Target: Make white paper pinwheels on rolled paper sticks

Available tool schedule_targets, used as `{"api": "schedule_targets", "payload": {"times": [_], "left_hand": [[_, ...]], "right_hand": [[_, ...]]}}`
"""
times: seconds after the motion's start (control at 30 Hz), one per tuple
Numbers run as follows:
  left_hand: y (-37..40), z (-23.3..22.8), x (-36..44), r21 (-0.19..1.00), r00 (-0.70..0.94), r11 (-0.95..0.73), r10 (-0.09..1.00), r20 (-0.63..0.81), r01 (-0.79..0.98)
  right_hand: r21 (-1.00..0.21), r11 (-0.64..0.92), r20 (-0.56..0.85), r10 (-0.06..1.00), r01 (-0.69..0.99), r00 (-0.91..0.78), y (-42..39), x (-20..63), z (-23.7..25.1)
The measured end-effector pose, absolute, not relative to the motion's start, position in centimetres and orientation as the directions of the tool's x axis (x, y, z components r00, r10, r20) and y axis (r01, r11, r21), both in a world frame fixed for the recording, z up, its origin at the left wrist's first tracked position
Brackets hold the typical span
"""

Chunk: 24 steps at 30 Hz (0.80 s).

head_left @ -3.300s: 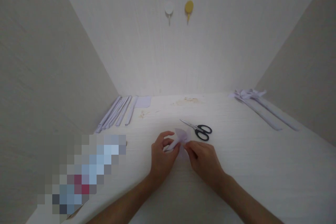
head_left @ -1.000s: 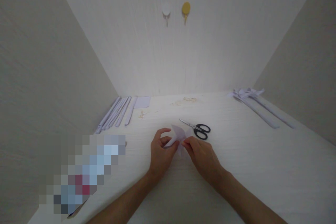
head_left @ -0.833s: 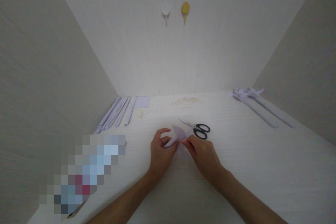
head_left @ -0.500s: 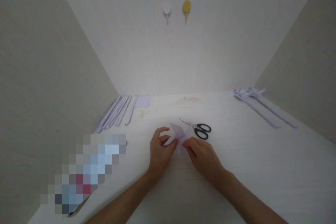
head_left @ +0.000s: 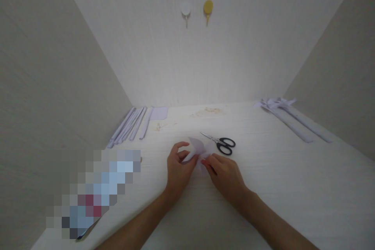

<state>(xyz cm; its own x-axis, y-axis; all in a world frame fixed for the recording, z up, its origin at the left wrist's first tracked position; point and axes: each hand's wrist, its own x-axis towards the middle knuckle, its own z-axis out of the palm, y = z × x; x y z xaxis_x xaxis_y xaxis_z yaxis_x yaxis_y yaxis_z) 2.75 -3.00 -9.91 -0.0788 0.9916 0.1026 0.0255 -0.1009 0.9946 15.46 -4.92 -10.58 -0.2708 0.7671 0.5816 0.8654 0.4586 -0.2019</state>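
While both hands meet over the middle of the white table (head_left: 293, 187), the head view shows a small piece of pale lilac folded paper (head_left: 200, 149) pinched between them, just above the tabletop. The left hand (head_left: 178, 170) grips the paper's left part with thumb and curled fingers closed on it, the index finger arched over the top. The right hand (head_left: 225, 174) has its thumb and forefinger pressed together on the paper's lower right edge, the other fingers tucked loosely under. Whether the paper's bottom tip touches the table cannot be told.

Just beyond the paper, close to its right edge, lie black-handled scissors (head_left: 221, 144), blades shut and pointing left. Farther back on the left, folded lilac paper strips (head_left: 129, 125) lie side by side along the wall, with a small lilac sheet (head_left: 159, 113) beside them. At the far right, two long strips with bow-like ends (head_left: 288, 117) lie well apart from the hands. On the back wall hang a white hook (head_left: 186, 9) and a yellow hook (head_left: 208, 8). A blurred, pixelated patch covers the lower left.
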Motion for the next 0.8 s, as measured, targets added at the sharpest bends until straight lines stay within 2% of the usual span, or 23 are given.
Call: {"api": "schedule_targets", "payload": {"times": [0.13, 0.37, 0.47, 0.63, 0.8], "left_hand": [[-2.98, -9.99, 2.72, 0.994, -0.065, -0.105, 0.992, 0.106, 0.022], [-3.03, -9.92, 2.74, 0.996, -0.071, -0.089, 0.993, 0.090, 0.025], [-3.03, -9.85, 2.75, 0.994, -0.067, -0.100, 0.993, 0.102, 0.033], [-2.97, -9.96, 2.74, 0.995, -0.067, -0.104, 0.992, 0.104, 0.009], [-3.04, -9.87, 2.82, 0.996, -0.075, -0.087, 0.993, 0.088, 0.009]], "right_hand": [[-0.219, 0.475, 0.581, 0.765, 0.852, -0.277, -4.99, 15.44, -10.71], [-0.243, 0.392, 0.559, 0.804, 0.887, -0.202, -4.83, 15.45, -10.69], [-0.277, 0.416, 0.567, 0.798, 0.866, -0.202, -4.84, 15.37, -10.56], [-0.406, 0.471, 0.567, 0.802, 0.783, -0.188, -4.89, 15.20, -10.69], [-0.546, 0.549, 0.561, 0.800, 0.633, -0.211, -4.69, 15.31, -10.87]]}}
